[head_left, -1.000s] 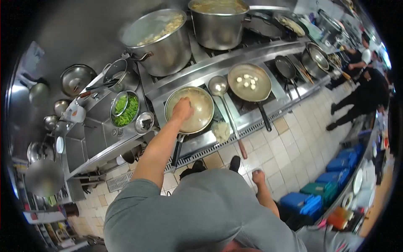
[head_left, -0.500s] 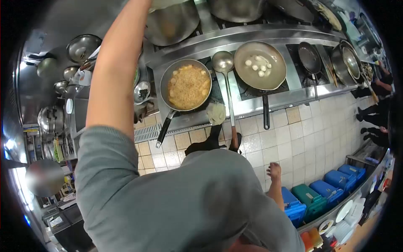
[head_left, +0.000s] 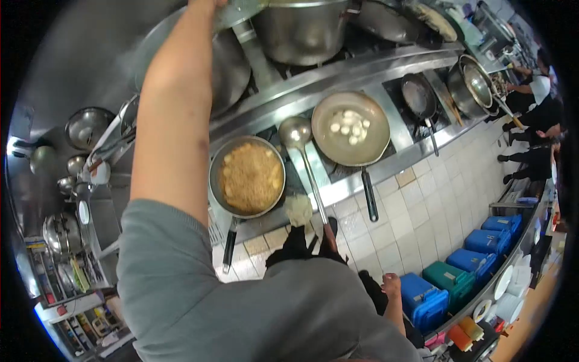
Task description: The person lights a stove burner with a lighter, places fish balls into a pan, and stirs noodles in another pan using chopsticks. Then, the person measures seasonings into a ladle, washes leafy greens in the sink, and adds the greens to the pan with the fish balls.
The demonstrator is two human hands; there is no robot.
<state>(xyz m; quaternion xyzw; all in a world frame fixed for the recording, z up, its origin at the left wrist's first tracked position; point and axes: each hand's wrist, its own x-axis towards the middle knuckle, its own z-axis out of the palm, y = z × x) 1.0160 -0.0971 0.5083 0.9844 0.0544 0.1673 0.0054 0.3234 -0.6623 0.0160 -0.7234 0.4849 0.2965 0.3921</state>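
My left hand (head_left: 206,3), partly cut off by the top edge, holds a clear glass lid (head_left: 240,13) over the back of the stove. Below my forearm, a grey pan (head_left: 248,176) with a black handle is uncovered and holds orange-brown food in bubbling liquid. A long ladle (head_left: 295,133) lies just right of it, beside a crumpled pale cloth (head_left: 298,210). Further right, a wider pan (head_left: 325,142) holds several round white pieces in liquid. Low at my side, my right hand (head_left: 391,285) hangs empty, its fingers loosely curled and slightly apart.
Large pots (head_left: 301,36) stand along the back burners. At the right are a small black pan (head_left: 418,96) and stacked metal bowls (head_left: 467,90). Lidded blue bins (head_left: 422,298) line the right side. Several people in dark clothing (head_left: 534,108) stand at the far right.
My left hand has lifted the glass lid off the grey pan and carried it up and away, uncovering the food. The view has shifted, and my right hand's fingers have loosened from a fist.
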